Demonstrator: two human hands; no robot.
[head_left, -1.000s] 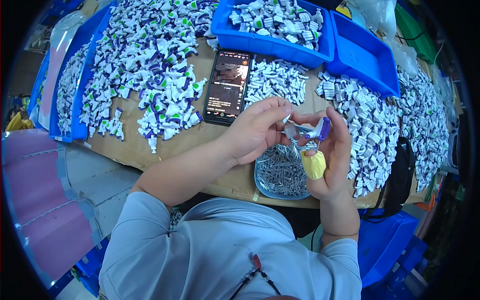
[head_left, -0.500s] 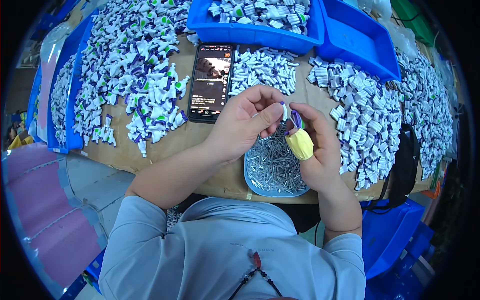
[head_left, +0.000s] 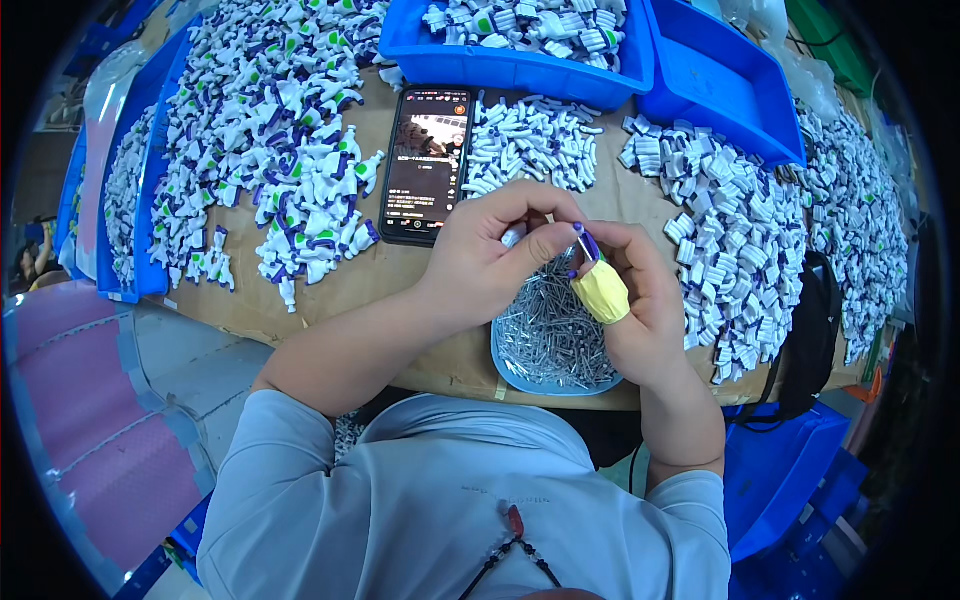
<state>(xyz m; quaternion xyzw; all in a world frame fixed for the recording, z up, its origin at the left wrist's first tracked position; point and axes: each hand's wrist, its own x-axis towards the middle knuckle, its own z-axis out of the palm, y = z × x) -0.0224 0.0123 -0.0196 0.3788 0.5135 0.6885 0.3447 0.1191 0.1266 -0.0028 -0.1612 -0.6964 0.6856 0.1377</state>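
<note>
"Where the hands meet, what's held?"

"A purple part (head_left: 590,245), pinched in the right hand (head_left: 648,315), slanting from upper left down toward the yellow wrap (head_left: 602,292) on the thumb. The left hand (head_left: 475,260) has its fingertips at the upper end."

"Gripping it?"

"Can't tell: those fingers curl over whatever they have. Wrap and fingers cover much of the part, and both hands hide some pins (head_left: 550,340) beneath."

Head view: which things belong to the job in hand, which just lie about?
Likely job:
held purple-and-white plastic piece
silver metal pins in light-blue tray
curved white plastic pieces
white-purple-green plastic figure parts
ribbed white plastic blocks

Likely lying about:
black rectangular smartphone
black strapped fabric item
</note>
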